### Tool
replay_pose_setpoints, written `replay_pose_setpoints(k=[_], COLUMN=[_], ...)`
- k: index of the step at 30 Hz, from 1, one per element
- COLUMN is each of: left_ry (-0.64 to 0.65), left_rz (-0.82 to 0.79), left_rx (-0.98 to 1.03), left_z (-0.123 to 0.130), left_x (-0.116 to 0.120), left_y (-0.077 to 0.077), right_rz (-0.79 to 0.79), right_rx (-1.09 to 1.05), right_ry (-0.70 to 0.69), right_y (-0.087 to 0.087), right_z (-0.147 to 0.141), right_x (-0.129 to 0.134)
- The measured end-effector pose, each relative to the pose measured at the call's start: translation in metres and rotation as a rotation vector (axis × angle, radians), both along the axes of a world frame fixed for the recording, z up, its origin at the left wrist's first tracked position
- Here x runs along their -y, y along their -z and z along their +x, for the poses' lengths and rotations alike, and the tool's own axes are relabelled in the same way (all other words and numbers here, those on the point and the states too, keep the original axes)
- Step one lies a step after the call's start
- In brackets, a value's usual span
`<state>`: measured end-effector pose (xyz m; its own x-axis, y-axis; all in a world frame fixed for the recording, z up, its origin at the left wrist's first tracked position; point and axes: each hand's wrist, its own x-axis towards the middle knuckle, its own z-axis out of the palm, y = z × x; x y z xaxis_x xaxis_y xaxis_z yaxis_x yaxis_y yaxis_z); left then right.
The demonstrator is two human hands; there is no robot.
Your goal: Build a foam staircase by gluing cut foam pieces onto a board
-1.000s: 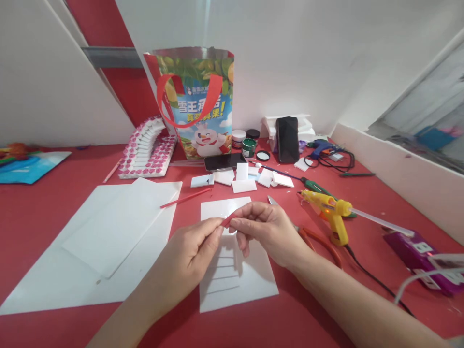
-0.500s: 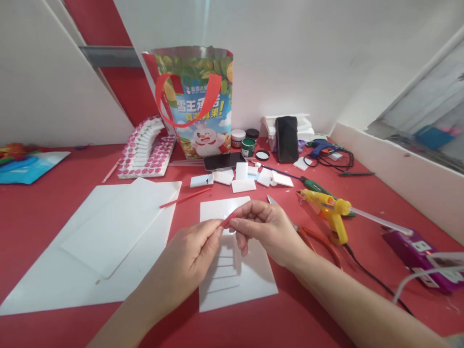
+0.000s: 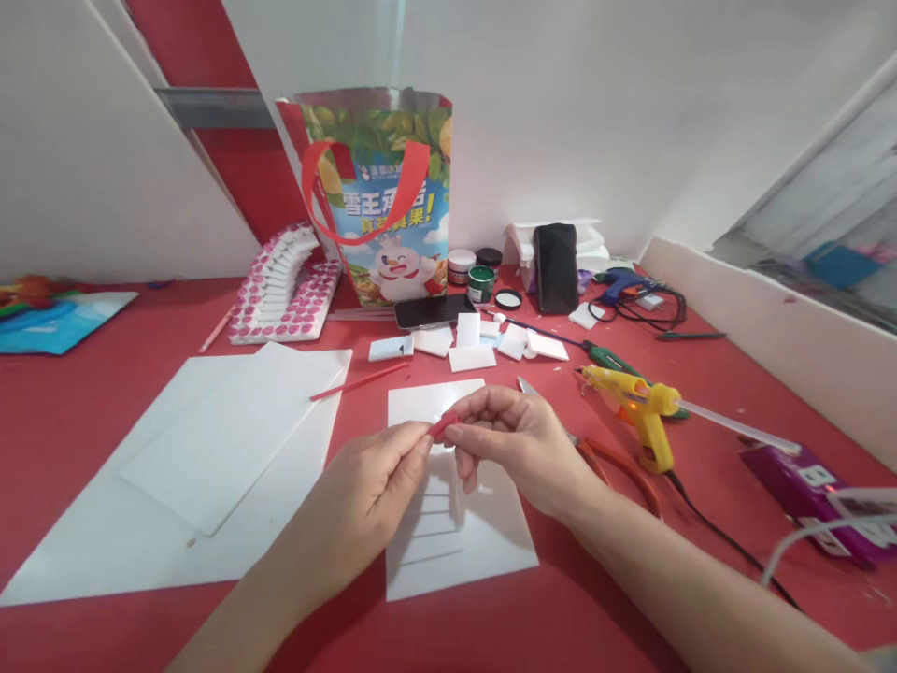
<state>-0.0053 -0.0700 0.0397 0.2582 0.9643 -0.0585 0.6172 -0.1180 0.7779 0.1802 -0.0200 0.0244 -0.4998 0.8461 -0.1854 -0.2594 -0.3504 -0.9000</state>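
A short red strip (image 3: 441, 426) is pinched between my two hands. My left hand (image 3: 382, 477) closes thumb and forefinger on its left end. At the other end, my right hand (image 3: 515, 444) grips it with thumb and fingertips, the lower fingers curled. Both hands are above a white board (image 3: 483, 523) that has several thin raised or drawn lines across it. Just behind my left hand, a longer red strip (image 3: 359, 381) rests partly on a large white sheet (image 3: 91, 523). Orange-handled scissors (image 3: 623, 463) lie beside my right forearm, partly hidden by it.
A yellow glue gun (image 3: 648, 411) with its cord lies at right near a purple box (image 3: 817, 500). Small white pieces (image 3: 472, 358), a flat phone (image 3: 434, 311), paint jars (image 3: 480, 283) and an upright phone (image 3: 556, 269) stand behind. A printed bag (image 3: 392, 206) is at the back.
Both hands keep almost the same pose on the red strip, with slightly more of it showing between the fingers. Everything else stays in place; the view shifts a touch.
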Motion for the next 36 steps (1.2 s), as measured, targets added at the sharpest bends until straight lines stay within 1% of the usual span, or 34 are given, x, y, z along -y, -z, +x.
replay_pose_setpoints(k=[8, 14, 16, 18, 21, 22, 24, 26, 28, 31, 33, 34, 36], left_ry=[0.001, -0.017, -0.046, -0.107, -0.185, -0.188, -0.177, -0.16, -0.151, -0.159, -0.18, -0.189, -0.198], left_rz=[-0.009, -0.055, -0.065, -0.076, -0.103, -0.118, -0.143, -0.167, -0.202, -0.276, -0.306, -0.312, -0.31], left_rx=[-0.001, 0.023, 0.046, 0.082, 0.13, 0.139, 0.15, 0.173, 0.232, 0.37, 0.436, 0.457, 0.484], left_z=[0.001, 0.0, 0.001, 0.001, -0.001, -0.003, -0.006, -0.009, -0.011, -0.012, -0.011, -0.011, -0.011], left_x=[0.0, 0.001, 0.001, 0.001, 0.001, 0.001, 0.001, 0.0, 0.0, -0.001, -0.002, -0.002, -0.002], left_y=[0.001, 0.0, 0.0, 0.001, 0.001, 0.001, 0.002, 0.003, 0.006, 0.01, 0.011, 0.01, 0.009], right_rz=[0.011, 0.011, 0.014, 0.043, 0.175, 0.234, 0.36, 0.451, 0.492, 0.515, 0.542, 0.555, 0.577], right_rx=[0.009, 0.044, 0.085, 0.151, 0.328, 0.42, 0.686, 0.947, 1.095, 1.183, 1.258, 1.294, 1.364], right_ry=[-0.002, 0.009, 0.014, 0.054, 0.193, 0.239, 0.286, 0.272, 0.227, 0.15, 0.111, 0.101, 0.119], right_y=[0.002, 0.002, 0.0, -0.003, -0.007, -0.008, -0.007, -0.005, -0.002, 0.002, 0.0, -0.004, -0.016], right_z=[0.001, -0.001, 0.0, 0.003, 0.015, 0.02, 0.029, 0.036, 0.039, 0.038, 0.035, 0.035, 0.036], right_x=[-0.001, 0.0, 0.0, -0.002, -0.012, -0.016, -0.026, -0.034, -0.04, -0.044, -0.044, -0.043, -0.038])
